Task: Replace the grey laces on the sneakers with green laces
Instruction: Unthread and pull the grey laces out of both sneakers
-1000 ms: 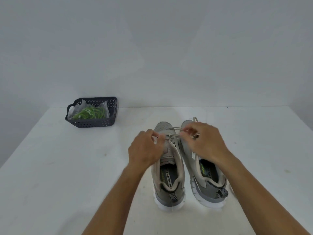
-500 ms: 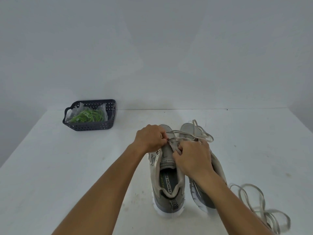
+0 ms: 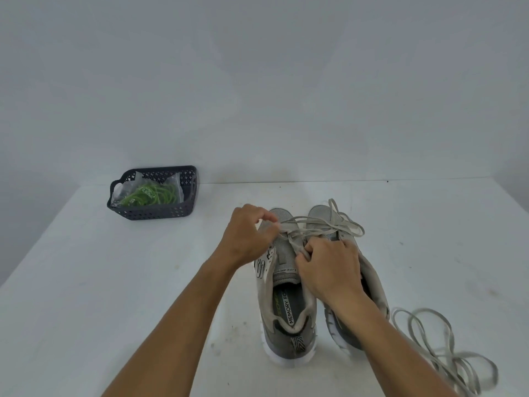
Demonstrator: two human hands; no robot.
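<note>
Centrally, hands (image 3: 289, 250) pinching grey lace (image 3: 315, 229), basket (image 3: 154, 212) well apart

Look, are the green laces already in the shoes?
No, the green laces lie bagged in the dark basket, while both sneakers show only grey laces.

Woven mesh cloth is seen on the sneakers (image 3: 283, 247), with flat fabric grey laces (image 3: 320, 227). A matt, perforated plastic basket (image 3: 160, 212) holds green laces (image 3: 154, 193) in glossy film. The white counter (image 3: 86, 282) is matt and scuffed.
</note>
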